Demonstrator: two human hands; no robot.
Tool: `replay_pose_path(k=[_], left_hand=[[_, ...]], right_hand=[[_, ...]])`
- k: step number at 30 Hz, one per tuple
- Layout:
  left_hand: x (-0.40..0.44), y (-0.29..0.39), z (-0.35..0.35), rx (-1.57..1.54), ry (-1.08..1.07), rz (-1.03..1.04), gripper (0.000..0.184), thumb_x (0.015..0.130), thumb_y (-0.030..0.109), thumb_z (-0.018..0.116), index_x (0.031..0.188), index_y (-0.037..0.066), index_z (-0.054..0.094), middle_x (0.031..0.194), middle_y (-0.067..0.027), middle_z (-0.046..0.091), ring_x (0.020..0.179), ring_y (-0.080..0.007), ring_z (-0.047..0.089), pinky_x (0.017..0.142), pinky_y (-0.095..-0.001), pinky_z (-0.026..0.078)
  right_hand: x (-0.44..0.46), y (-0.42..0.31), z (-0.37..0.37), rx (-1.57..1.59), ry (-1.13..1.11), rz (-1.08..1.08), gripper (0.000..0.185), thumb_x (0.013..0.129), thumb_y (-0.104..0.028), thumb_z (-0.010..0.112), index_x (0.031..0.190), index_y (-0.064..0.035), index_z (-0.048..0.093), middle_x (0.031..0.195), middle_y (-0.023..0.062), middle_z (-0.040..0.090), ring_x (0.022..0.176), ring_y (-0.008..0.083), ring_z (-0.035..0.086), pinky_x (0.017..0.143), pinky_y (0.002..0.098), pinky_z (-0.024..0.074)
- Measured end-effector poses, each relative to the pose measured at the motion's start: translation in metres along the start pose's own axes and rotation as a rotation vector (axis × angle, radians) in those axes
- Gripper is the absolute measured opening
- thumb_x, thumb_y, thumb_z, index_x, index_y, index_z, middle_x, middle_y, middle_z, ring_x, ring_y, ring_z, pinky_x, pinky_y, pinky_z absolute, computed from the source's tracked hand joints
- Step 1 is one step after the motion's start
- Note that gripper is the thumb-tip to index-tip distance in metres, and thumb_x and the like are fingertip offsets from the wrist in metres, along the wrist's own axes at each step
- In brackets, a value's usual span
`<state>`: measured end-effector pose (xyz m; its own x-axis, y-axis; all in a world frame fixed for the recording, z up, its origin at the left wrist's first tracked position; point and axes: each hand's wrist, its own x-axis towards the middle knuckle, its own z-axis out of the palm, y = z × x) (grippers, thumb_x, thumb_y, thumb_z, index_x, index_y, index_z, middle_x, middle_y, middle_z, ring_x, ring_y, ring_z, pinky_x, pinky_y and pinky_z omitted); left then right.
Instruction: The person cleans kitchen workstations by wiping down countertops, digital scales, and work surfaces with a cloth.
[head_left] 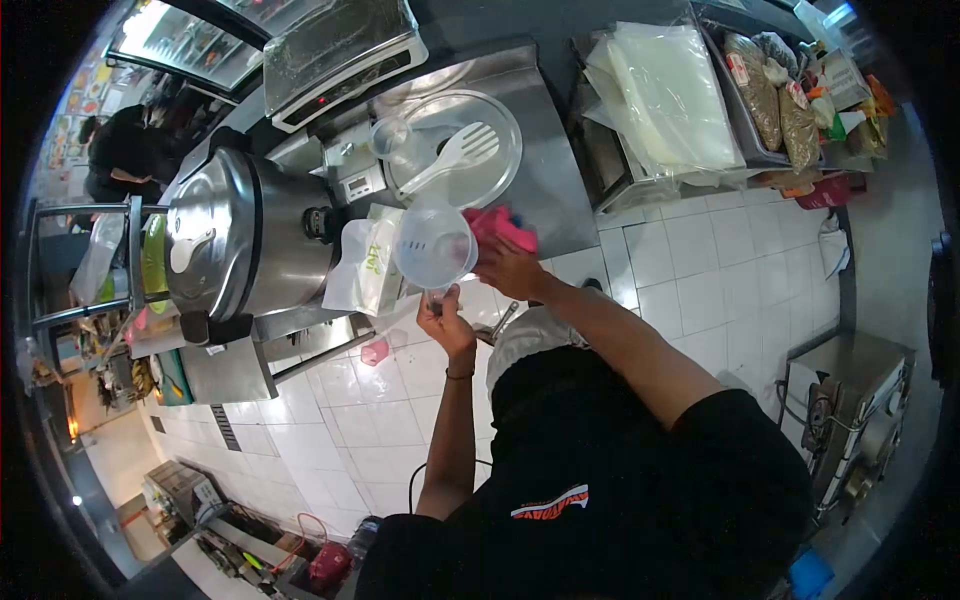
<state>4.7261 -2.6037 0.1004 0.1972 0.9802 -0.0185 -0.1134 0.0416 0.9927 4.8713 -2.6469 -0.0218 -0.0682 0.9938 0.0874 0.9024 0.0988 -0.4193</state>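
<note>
My left hand (447,320) is closed on the handle of a translucent plastic measuring jug (432,242), which has faint markings on its side. In my right hand (512,272) is a bunched pink cloth (500,228), right beside the jug's rim. Behind the jug, a round clear lid or tray (508,150) rests on the steel counter (560,190). A white slotted spatula (465,150) lies across it, near a small clear cup (390,138). Left of the jug sits a white packet with green lettering (377,262).
A large steel cooker (285,230) with a white scoop (190,250) on its lid stands at left. A bench scale (345,55) is at the back. Plastic bags (675,95) and a bin of packets (715,60) are at right. A pink object (374,352) lies low, near the tiled floor.
</note>
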Motion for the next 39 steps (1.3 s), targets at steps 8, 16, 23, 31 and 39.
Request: replay_pose_path(k=[8, 16, 23, 31, 39], left_hand=[[-0.002, 0.014, -0.004, 0.050, 0.085, 0.002, 0.011, 0.080, 0.005, 0.062, 0.073, 0.006, 0.054, 0.065, 0.0053, 0.043, 0.060, -0.0063, 0.035, 0.056, -0.0242, 0.027], [0.000, 0.011, -0.011, 0.080, -0.009, 0.029, 0.007, 0.083, 0.006, 0.063, 0.087, 0.001, 0.061, 0.072, 0.0038, 0.054, 0.065, -0.0049, 0.043, 0.058, -0.0217, 0.034], [0.003, 0.003, 0.002, 0.019, -0.028, 0.044, 0.008, 0.083, 0.007, 0.063, 0.087, 0.000, 0.062, 0.073, 0.0037, 0.055, 0.064, -0.0047, 0.043, 0.057, -0.0211, 0.033], [0.006, -0.048, 0.028, 0.028, -0.042, 0.011, 0.005, 0.081, 0.007, 0.063, 0.082, 0.002, 0.062, 0.070, 0.0027, 0.052, 0.065, -0.0074, 0.044, 0.057, -0.0247, 0.035], [0.003, -0.096, 0.033, 0.126, -0.180, -0.038, 0.007, 0.080, 0.001, 0.065, 0.086, -0.001, 0.062, 0.074, -0.0077, 0.059, 0.069, -0.0154, 0.050, 0.066, -0.0290, 0.040]], right_hand=[[-0.010, 0.045, 0.022, -0.055, 0.228, 0.043, 0.036, 0.088, -0.029, 0.058, 0.123, -0.0202, 0.062, 0.138, 0.0079, 0.049, 0.133, 0.0329, 0.039, 0.112, 0.0487, 0.0285], [-0.028, 0.074, -0.017, -0.136, 0.669, 0.519, 0.028, 0.083, -0.024, 0.060, 0.107, -0.0091, 0.063, 0.126, 0.0136, 0.052, 0.120, 0.0365, 0.046, 0.097, 0.0515, 0.0389], [0.016, -0.014, 0.032, 0.400, 0.362, 0.048, 0.038, 0.084, -0.025, 0.061, 0.119, -0.0116, 0.059, 0.129, 0.0130, 0.051, 0.124, 0.0354, 0.045, 0.102, 0.0499, 0.0378], [-0.101, 0.066, 0.028, 0.013, 0.316, 0.105, 0.034, 0.081, -0.023, 0.063, 0.114, -0.0163, 0.064, 0.131, 0.0058, 0.054, 0.125, 0.0315, 0.044, 0.106, 0.0467, 0.0333], [-0.048, 0.104, -0.044, 0.041, 0.556, 0.496, 0.027, 0.089, -0.019, 0.060, 0.113, -0.0110, 0.067, 0.131, 0.0096, 0.056, 0.126, 0.0326, 0.044, 0.106, 0.0444, 0.0346]])
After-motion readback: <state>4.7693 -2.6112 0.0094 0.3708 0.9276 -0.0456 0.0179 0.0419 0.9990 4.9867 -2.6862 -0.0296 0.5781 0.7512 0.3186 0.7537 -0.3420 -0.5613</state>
